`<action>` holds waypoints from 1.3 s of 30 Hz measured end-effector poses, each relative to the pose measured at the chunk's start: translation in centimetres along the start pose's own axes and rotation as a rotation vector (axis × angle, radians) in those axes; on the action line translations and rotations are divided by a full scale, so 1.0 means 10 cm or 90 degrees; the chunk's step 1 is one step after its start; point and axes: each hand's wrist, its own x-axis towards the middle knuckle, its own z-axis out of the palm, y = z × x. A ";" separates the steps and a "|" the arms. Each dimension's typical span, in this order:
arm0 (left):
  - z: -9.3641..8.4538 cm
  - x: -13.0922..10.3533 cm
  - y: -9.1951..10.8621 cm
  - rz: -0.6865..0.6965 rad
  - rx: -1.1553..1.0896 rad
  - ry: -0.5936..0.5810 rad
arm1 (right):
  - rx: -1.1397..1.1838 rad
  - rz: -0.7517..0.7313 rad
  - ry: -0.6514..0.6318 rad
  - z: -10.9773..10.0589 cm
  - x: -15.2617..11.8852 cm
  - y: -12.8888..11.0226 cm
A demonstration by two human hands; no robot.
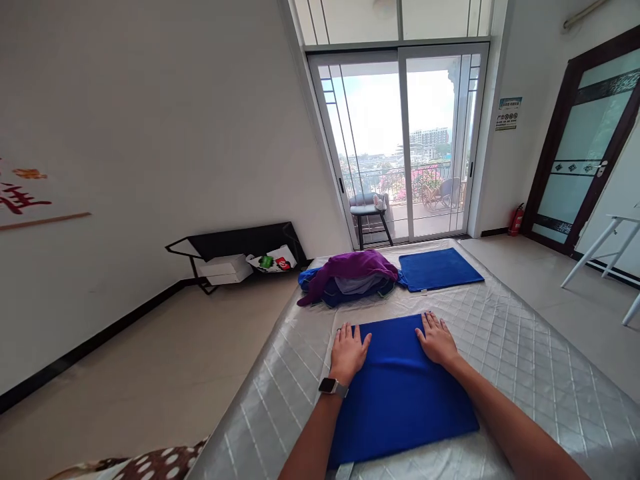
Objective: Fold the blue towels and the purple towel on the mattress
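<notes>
A blue cloth (400,407) lies flat on the silver quilted mattress (525,347). My left hand (349,351) rests palm down on its far left corner, fingers spread, a watch on the wrist. On the far right corner lies my right hand (436,339), also flat with fingers apart. Neither hand grips anything. Beyond them, a second blue cloth (440,268) is spread flat on the mattress. To its left sits a crumpled heap of purple cloth (367,265) with grey and blue fabric under it.
A black rack (245,241) holding a white box (223,269) and a bag stands against the left wall. Glass sliding doors are behind the mattress. At the right are a white-legged table (595,250) and a fire extinguisher (516,220). Brown spotted fabric (165,465) shows at bottom left.
</notes>
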 end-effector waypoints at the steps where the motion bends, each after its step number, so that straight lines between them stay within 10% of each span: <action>1: -0.03 0.04 0.16 0.027 -0.021 0.023 | -0.002 0.000 -0.001 0.00 0.00 0.00; 7: 0.01 0.18 0.82 0.137 -0.118 0.032 | -0.010 -0.001 0.001 -0.02 -0.01 -0.01; 18: 0.34 0.05 -0.52 -0.061 -0.096 0.002 | -0.035 0.009 -0.010 0.05 0.04 0.03; 34: 0.15 0.09 -0.45 -0.083 -0.052 -0.035 | -0.042 0.005 -0.021 0.03 0.08 0.04; 39: 0.05 0.17 0.06 -0.049 -0.055 0.025 | -0.035 -0.002 -0.012 0.04 0.09 0.03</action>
